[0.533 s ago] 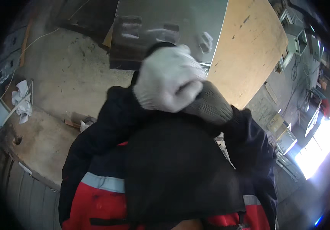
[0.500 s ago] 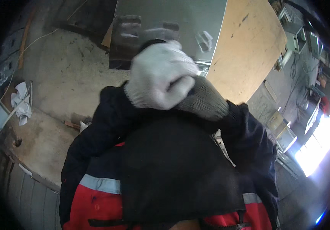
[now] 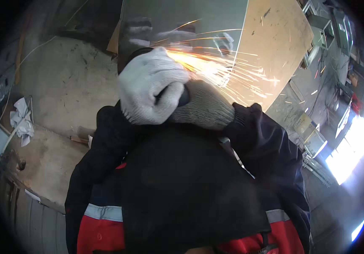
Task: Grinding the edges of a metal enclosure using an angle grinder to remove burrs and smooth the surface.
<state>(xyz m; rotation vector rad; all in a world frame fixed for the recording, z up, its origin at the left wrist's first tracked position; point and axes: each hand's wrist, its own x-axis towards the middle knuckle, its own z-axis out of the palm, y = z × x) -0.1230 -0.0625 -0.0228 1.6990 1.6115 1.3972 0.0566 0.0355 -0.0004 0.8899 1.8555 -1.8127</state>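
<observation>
Both my hands are gloved and close together in front of my chest. My left hand (image 3: pixel 150 86), in a white knitted glove, is closed round a dark grinder (image 3: pixel 184 97), most of which is hidden. Beside it, my right hand (image 3: pixel 207 105), in a greyish knitted glove, also closes on the tool; its fingers are partly covered by the left hand. Bright orange sparks (image 3: pixel 209 67) spray rightward from just beyond the hands, over a dark, shiny metal panel (image 3: pixel 194 12). The grinder's disc and contact point are hidden.
A tan board (image 3: pixel 270 46) lies to the right of the panel, under the sparks. Metal frames (image 3: pixel 320 31) and cables lie at the far right, near a bright window (image 3: pixel 351 148). A crumpled white cloth (image 3: pixel 21 120) is at the left. A black apron (image 3: pixel 190 186) covers my front.
Sparks have appeared, streaming rightward over the panel and board. Both hands have shifted left together with the grinder, still closed on it.
</observation>
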